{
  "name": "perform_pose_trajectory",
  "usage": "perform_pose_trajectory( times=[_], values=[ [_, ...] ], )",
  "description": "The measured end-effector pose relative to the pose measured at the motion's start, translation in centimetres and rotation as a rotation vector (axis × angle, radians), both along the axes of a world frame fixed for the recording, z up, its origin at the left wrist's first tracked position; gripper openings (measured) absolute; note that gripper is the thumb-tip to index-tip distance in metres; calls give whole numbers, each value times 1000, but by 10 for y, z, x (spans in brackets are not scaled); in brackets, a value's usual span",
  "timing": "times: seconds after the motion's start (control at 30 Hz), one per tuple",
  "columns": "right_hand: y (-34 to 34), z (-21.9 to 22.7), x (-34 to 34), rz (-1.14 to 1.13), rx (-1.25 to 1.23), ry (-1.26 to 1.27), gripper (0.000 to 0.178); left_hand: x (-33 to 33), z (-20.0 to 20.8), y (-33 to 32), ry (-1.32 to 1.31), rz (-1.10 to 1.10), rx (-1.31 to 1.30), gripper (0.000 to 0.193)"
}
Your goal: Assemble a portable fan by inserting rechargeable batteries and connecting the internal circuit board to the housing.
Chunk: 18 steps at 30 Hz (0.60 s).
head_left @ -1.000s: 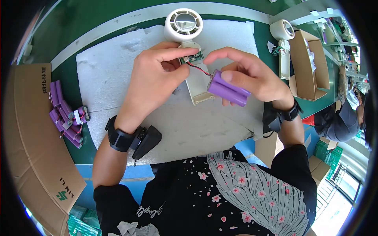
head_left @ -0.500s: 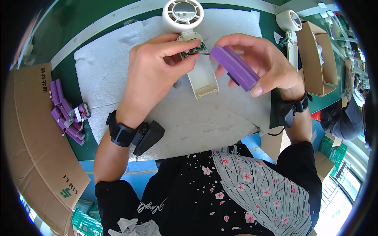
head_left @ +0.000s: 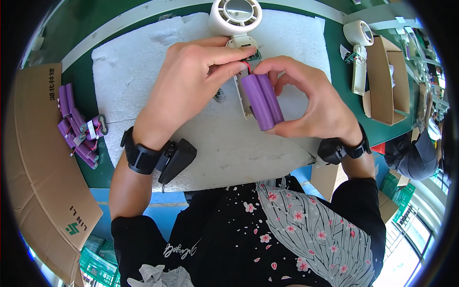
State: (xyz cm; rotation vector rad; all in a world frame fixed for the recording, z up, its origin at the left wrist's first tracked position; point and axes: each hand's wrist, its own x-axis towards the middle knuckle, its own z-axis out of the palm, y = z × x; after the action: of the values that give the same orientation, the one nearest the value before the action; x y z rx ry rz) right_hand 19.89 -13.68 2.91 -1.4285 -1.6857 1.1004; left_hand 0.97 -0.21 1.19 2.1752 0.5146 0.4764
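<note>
A white handheld fan (head_left: 236, 19) lies on the foam sheet (head_left: 201, 162), its round head away from me and its handle opened toward me. At the top of the handle a small green circuit board (head_left: 255, 54) shows. My left hand (head_left: 191, 76) is closed at that board, thumb and fingertips against it and the red wire (head_left: 247, 66). In my right hand (head_left: 311, 98) is a purple two-cell battery pack (head_left: 263, 101), gripped between thumb and fingers by its ends. It is over the handle shell (head_left: 242, 98) and hides much of it; whether it touches cannot be seen.
Several purple battery packs (head_left: 76, 126) lie heaped at the left, beside a tall cardboard box (head_left: 52, 182). At the right, a second opened fan (head_left: 358, 62) lies next to an open cardboard box (head_left: 389, 81). Another person (head_left: 413, 150) is partly visible at far right.
My right hand has swung the battery pack left and turned it more lengthwise over the handle, covering part of the shell. My left hand stays at the board.
</note>
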Motion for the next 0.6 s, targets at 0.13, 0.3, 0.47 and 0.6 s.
perform_pose_trajectory(
  times=[0.13, 0.3, 0.47, 0.6],
  values=[
    [0, -6, -5, -32, 158, -145, 72, -1, 1, 1, 8, -20, 48, 29],
    [-2, -3, -8, -74, 219, -243, 69, 0, 0, 1, -21, -42, 49, 29],
    [-6, 1, -16, -95, 298, -323, 62, -2, 0, 1, -50, -60, 80, 31],
    [-9, 1, -16, -74, 336, -401, 56, -3, 1, 3, -38, -77, 75, 32]
  ],
)
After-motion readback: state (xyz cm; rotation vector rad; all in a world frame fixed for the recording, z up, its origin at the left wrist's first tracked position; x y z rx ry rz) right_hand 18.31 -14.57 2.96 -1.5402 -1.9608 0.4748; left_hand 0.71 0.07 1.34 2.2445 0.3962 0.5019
